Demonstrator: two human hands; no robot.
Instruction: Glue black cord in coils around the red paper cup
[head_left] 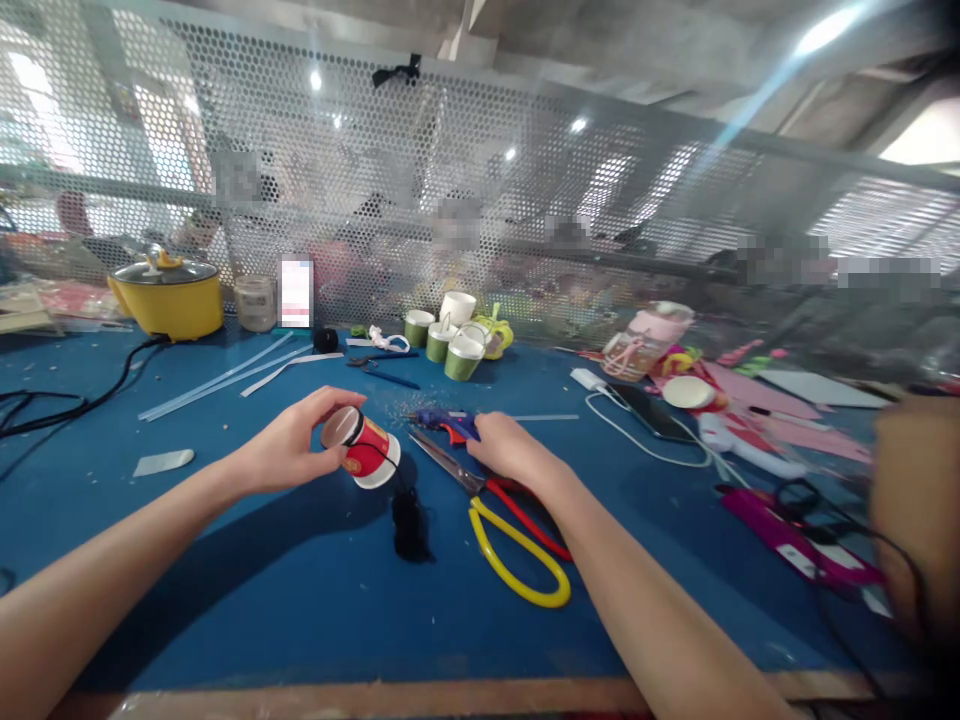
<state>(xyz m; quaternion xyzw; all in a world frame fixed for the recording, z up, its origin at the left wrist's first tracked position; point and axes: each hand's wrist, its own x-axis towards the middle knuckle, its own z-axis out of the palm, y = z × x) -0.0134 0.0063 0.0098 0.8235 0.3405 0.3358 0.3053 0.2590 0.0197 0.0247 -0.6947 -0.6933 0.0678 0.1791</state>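
Bright daylight comes through the grey perforated metal screen [480,200], and ceiling lamps [825,28] flare at the upper right, streaking glare. Soft dark shadows lie on the flat blue tabletop [337,620]. The red-and-white paper cup [367,452] at centre is sharp; edges bend with wide-angle distortion, and the right border is blurred.

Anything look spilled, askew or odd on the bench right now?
Fine pale specks are strewn over the blue tabletop beside the blue glue gun by the right hand; a black yarn tuft trails from the red paper cup held sideways in the left hand.
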